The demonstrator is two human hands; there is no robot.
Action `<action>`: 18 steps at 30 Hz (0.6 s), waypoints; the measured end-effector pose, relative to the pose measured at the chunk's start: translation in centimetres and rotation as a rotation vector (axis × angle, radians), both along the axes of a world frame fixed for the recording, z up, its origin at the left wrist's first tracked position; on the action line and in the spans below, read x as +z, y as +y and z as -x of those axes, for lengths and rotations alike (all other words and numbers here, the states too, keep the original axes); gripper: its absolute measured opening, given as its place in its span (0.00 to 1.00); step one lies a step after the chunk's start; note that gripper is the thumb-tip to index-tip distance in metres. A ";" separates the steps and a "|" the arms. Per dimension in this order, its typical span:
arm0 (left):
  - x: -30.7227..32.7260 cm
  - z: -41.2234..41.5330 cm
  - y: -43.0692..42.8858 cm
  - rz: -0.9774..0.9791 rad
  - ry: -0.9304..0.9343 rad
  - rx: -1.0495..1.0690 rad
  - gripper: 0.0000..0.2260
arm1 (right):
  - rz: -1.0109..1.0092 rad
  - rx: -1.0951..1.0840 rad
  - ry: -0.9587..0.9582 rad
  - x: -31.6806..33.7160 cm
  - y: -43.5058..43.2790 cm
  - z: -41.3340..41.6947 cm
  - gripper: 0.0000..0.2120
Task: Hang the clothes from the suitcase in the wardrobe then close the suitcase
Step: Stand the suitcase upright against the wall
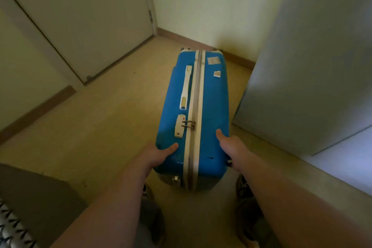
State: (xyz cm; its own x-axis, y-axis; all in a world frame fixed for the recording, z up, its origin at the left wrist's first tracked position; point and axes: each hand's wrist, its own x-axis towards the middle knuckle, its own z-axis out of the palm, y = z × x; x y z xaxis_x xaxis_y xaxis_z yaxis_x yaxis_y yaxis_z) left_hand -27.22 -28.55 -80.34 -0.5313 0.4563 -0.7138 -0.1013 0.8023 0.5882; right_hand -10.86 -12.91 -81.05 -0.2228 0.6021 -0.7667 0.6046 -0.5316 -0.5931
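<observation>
- grey furniture (40,197) in the bottom-left corner, closed door (90,16) behind it. neither is involved.
- left hand (161,153) grips the near left corner of the suitcase (213,106): thumb lies on the top face, fingers go down the side out of view.
- the blue hard-shell suitcase stands on its edge on the floor (110,117), far end near the wall. its zip (198,96) is run shut along the whole visible seam, and both pullers sit in the lock (180,128).
- right hand (229,145) mirrors the left on the near right corner, thumb on top, fingers hidden round the side. the case is clamped between both hands.
- pale panel (312,56) on the right is possibly the wardrobe door; its inside isn't visible.
- progress: no clothes or hangers in view. a shut case fits either the very start or the very end, and i can't tell which. if it's the start, all of it is left: lay flat, unzip, hang, rezip.
</observation>
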 end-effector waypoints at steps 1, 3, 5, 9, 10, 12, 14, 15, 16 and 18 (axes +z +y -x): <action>0.3 -0.4 -0.1 0.004 -0.012 -0.012 0.38 | 0.051 -0.018 0.032 0.3 -0.2 -0.2 0.27; 1.0 -0.9 0.1 0.000 -0.031 -0.007 0.38 | 0.086 -0.034 0.070 1.0 -0.4 -0.4 0.26; 0.9 -0.8 1.0 -0.006 -0.041 0.050 0.39 | 0.071 -0.043 0.066 0.9 -0.3 -0.2 0.26; -0.8 -0.2 3.9 -0.044 0.115 0.128 0.51 | 0.009 -0.033 0.077 -0.8 -0.2 0.7 0.31; -1.4 -0.1 4.9 -0.044 0.174 0.123 0.56 | -0.019 -0.032 0.073 -1.2 -0.2 1.1 0.31; -2.2 -0.3 6.4 -0.036 0.241 0.114 0.57 | -0.075 -0.066 0.064 -1.7 -0.3 1.8 0.32; -2.1 -1.1 7.3 -0.005 0.317 0.096 0.52 | -0.108 -0.140 0.065 -2.5 -0.4 2.4 0.32; -2.2 -1.6 7.4 0.031 0.364 0.081 0.49 | -0.123 -0.169 0.057 -2.8 -0.5 2.5 0.31; -2.4 -1.9 7.5 0.068 0.408 0.073 0.47 | -0.138 -0.193 0.043 -2.9 -0.5 2.5 0.30; -2.7 -2.2 7.7 0.105 0.466 0.081 0.46 | -0.164 -0.229 0.027 -3.7 -0.6 2.3 0.29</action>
